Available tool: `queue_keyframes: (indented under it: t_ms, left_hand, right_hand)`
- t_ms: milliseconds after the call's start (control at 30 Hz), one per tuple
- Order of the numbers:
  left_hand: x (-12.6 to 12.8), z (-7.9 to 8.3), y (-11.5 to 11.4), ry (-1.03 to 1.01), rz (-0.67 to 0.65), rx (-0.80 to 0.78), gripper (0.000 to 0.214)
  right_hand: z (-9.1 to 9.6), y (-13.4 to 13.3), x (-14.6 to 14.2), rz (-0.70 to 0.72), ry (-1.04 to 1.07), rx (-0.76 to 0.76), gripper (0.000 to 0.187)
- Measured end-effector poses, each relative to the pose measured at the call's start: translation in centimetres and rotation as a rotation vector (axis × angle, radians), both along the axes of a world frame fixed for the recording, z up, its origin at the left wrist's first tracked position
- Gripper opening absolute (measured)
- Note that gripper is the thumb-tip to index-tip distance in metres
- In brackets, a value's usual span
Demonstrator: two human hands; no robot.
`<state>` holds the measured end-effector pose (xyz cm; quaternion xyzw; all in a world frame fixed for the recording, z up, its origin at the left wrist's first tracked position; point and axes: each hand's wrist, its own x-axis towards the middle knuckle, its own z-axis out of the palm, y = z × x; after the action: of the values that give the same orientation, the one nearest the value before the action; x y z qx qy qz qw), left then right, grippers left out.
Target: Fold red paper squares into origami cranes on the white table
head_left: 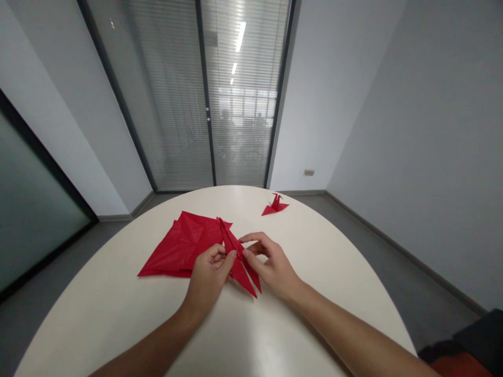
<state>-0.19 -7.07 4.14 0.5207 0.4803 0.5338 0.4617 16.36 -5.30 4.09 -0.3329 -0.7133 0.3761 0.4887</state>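
Between my two hands is a red folded paper [240, 272], narrow and pointed, with two legs split apart toward me and a slim point facing away. My left hand [210, 275] pinches its left side, thumb on top. On the right side, my right hand [273, 262] grips it between thumb and fingers, the index finger stretched along the edge. Behind my left hand, creased red paper sheets [183, 243] lie on the table, partly covered by that hand and the folded piece. The fingertips under the folded paper are hidden.
A finished red paper crane [275, 204] stands near the far right edge of the round cream table [314, 246]. Beyond the table are a glass partition with blinds [176, 104] and a white wall. A dark and red object [471, 345] shows at the lower right.
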Motion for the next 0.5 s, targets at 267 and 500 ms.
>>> queue_keyframes:
  t_ms: [267, 500]
  left_hand:
    - [-0.03, 0.29, -0.04, 0.014, 0.001, -0.005, 0.039]
    - [0.12, 0.46, -0.24, 0.095, -0.002, 0.031, 0.039]
  right_hand:
    - [0.13, -0.03, 0.27, -0.075, -0.152, 0.112, 0.025]
    - [-0.01, 0.28, -0.03, -0.141, 0.023, -0.05, 0.016]
